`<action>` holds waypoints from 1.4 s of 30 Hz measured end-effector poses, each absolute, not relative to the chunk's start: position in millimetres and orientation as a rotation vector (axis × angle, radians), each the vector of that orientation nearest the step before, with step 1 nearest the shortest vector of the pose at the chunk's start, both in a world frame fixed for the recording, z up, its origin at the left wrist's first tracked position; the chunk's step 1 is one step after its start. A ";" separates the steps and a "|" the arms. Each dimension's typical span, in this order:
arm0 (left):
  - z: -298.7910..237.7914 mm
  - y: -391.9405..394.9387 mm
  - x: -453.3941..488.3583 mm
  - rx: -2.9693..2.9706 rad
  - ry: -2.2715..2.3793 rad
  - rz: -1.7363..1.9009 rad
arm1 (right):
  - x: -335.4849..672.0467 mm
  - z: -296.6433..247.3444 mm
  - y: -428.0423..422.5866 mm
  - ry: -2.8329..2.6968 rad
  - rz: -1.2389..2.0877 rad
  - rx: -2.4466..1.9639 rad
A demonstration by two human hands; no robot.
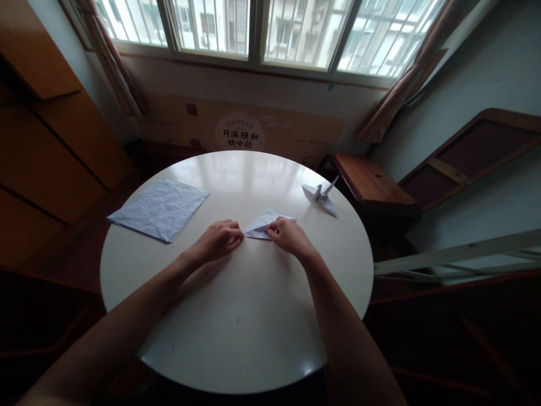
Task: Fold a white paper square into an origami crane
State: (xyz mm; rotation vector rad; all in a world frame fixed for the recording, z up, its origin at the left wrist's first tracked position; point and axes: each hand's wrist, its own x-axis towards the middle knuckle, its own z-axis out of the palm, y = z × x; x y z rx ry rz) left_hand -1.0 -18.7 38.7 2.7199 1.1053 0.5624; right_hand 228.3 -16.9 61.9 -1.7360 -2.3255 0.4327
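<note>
A small folded sheet of white paper (267, 219) lies on the round white table (236, 327) between my hands. My left hand (220, 238) is closed at its left corner, the fingertips pinching that pointed end. Bent over its right part is my right hand (288, 234), thumb and fingers pressed together on the near edge. The fingers of this hand hide some of the folds. Up and to the right of it stands a finished paper crane (322, 194) with its wings spread.
Creased, flat sheets of white paper (158, 208) lie at the table's left side. A wooden bench (372, 177) stands behind the table on the right. Orange-brown cabinets (51, 135) are on the left, and barred windows (253, 28) run along the far wall.
</note>
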 end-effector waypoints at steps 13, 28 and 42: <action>19.4 -19.1 6.7 2.754 1.014 0.700 | 221.9 52.7 -13.2 -2.239 0.475 -1.463; 18.8 -15.9 5.7 2.800 0.842 0.634 | 209.4 25.9 -10.0 -2.243 0.598 -1.191; 20.0 -16.0 5.6 2.784 0.859 0.616 | 209.7 24.4 -8.0 -2.240 0.621 -1.183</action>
